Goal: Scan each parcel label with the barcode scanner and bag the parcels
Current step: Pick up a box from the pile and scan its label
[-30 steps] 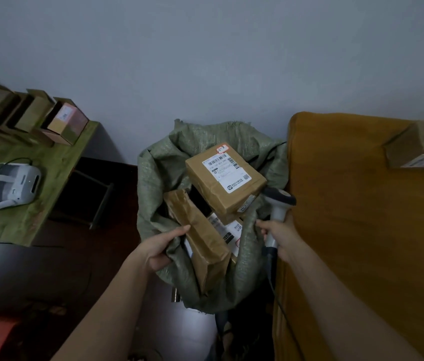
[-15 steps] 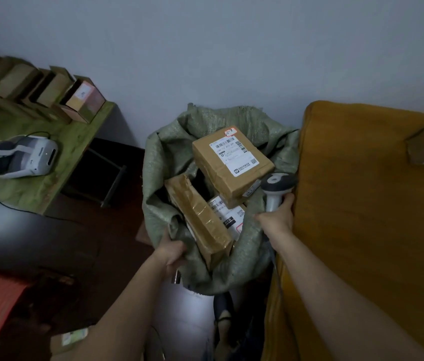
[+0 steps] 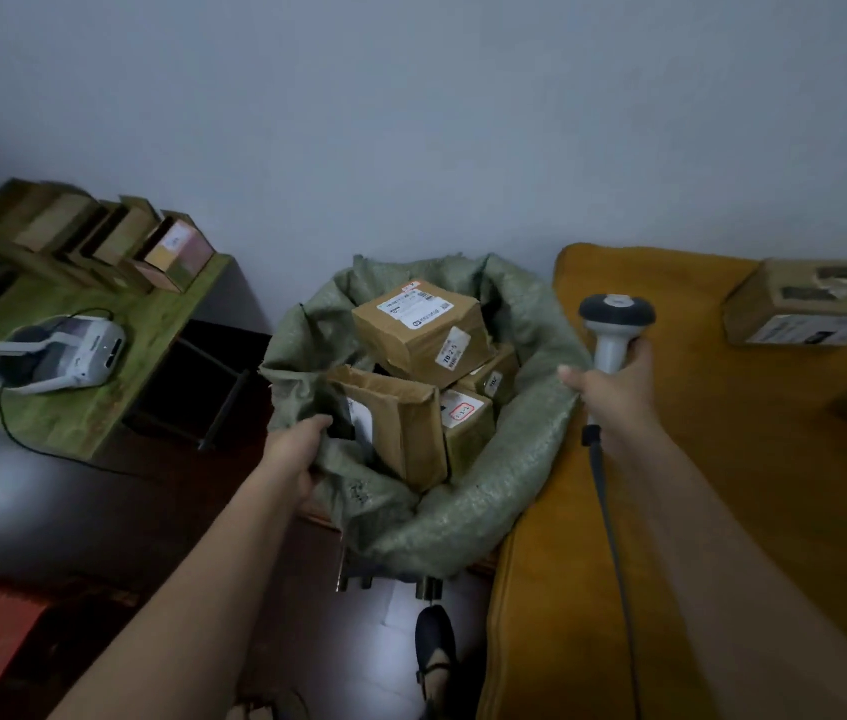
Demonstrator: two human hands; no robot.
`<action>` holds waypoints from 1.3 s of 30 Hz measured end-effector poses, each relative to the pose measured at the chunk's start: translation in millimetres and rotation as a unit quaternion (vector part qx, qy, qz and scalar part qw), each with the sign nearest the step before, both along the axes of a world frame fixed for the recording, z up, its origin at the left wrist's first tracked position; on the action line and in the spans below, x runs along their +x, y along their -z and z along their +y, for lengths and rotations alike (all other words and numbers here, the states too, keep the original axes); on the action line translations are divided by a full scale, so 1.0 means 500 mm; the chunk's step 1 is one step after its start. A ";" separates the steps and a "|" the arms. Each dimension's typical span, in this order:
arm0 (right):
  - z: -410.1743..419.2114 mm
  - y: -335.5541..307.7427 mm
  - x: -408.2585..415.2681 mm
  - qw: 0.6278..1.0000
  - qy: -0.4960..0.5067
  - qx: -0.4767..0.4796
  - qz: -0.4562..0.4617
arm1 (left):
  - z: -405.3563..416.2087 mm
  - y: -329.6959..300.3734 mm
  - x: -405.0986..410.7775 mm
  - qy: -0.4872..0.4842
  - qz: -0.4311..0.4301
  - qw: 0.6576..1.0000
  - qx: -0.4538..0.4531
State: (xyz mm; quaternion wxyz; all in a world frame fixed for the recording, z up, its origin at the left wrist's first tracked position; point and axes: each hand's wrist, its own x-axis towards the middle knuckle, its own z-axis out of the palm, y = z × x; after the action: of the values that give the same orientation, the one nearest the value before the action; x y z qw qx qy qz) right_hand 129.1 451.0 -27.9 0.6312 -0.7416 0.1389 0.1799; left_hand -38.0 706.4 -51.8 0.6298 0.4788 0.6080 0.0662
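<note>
So the woven green sack (image 3: 489,491) is already pretty stuffed: a labelled box (image 3: 418,330) sits on top of the pile, a flat brown parcel (image 3: 400,423) leans at the front, and a couple smaller ones are wedged underneath. What's new compared with a second ago is that the left hand (image 3: 294,452) has let go of that flat parcel and now has its fingers curled around the sack's near rim, bunching the fabric. Meanwhile the right hand (image 3: 613,392) has swung away from the sack mouth and out over the orange-covered counter (image 3: 722,511), fingers wrapped tight on the grip of the barcode scanner (image 3: 616,324), head pointing up, cable trailing down. My read is that parcel is bagged and done, and the next target is one of the unscanned boxes (image 3: 806,304) sitting on the counter to the right. Off to the left there's a green shelf with a white headset (image 3: 60,353) and open cartons, not involved.
</note>
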 end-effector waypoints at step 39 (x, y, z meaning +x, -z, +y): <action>0.007 0.007 0.091 0.985 0.145 -0.081 0.039 | 0.232 0.156 0.237 0.015 0.135 0.989 0.059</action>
State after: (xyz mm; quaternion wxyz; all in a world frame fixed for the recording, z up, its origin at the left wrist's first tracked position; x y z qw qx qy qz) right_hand 174.4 454.4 -31.5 0.5827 -0.7547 0.2834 0.1031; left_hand 80.3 822.3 -129.7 0.5139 0.5287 0.6750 0.0273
